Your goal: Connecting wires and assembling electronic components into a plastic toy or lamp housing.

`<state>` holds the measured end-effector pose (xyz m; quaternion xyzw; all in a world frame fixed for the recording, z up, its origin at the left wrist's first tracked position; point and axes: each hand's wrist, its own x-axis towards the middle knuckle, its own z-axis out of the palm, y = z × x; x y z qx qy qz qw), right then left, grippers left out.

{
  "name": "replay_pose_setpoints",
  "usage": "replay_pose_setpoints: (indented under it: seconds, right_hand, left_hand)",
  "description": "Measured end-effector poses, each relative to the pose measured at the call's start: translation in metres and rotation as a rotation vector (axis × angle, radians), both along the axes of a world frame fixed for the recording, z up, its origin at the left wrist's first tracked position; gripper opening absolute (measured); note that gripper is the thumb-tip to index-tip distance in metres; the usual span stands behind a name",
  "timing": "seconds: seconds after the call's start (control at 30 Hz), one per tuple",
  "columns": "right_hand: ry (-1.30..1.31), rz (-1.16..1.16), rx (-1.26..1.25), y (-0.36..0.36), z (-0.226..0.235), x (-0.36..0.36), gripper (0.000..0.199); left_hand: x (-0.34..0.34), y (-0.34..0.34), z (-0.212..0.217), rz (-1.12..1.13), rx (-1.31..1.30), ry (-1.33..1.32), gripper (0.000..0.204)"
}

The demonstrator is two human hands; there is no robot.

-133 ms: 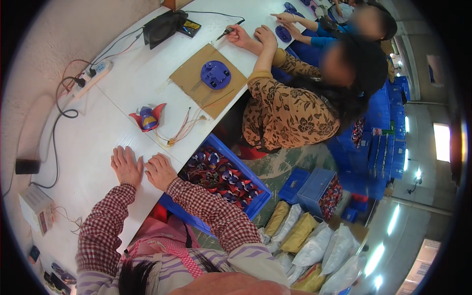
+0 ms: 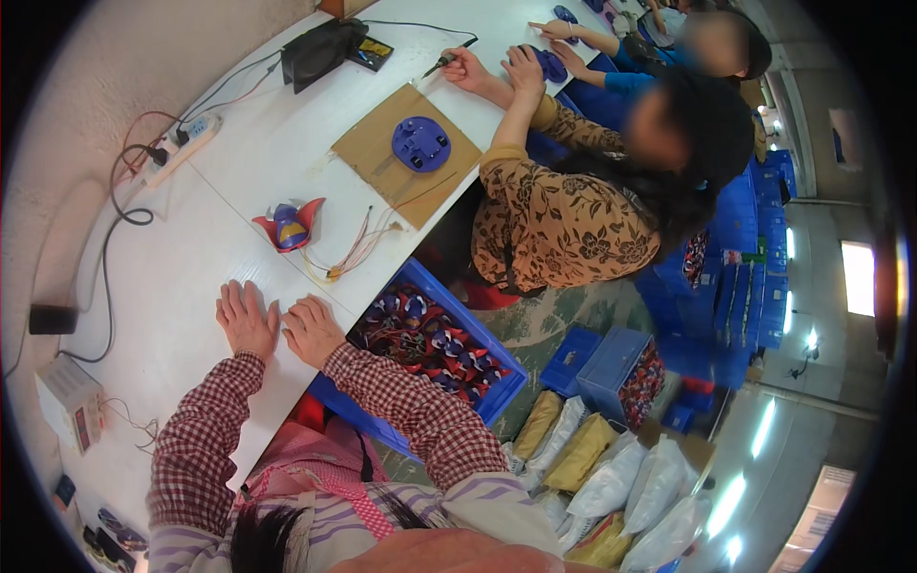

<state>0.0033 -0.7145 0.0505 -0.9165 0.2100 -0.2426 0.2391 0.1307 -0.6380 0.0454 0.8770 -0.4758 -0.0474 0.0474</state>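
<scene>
Left hand [image 2: 245, 320] and right hand [image 2: 309, 329] are lying flat, empty, side by side on the white table [image 2: 181, 277], left of centre. Risk: a sweeping reach is likely snagging the wired toy part [image 2: 289, 225], dragging it off the edge.

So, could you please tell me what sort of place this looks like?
Probably a small assembly workshop: a long white workbench with a wired toy part, a blue crate of similar parts beside it, and a co-worker's hand holding a tool.

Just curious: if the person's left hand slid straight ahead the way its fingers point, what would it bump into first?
Probably the red-and-blue petal-shaped toy part; the left hand lies flat on the white table, bare tabletop between them.
</scene>
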Motion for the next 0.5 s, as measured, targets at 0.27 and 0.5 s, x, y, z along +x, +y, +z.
replay_pose_setpoints:
  seconds: [0.27,0.5]
  right_hand:
    - [-0.005,-0.016,-0.032,-0.001,0.005,0.000,0.029]
    - [0.033,-0.007,-0.059,-0.003,0.001,0.003,0.030]
  left_hand:
    - [0.000,-0.003,0.006,0.011,0.024,0.037,0.057]
    - [0.002,-0.008,0.002,0.009,-0.032,-0.013,0.055]
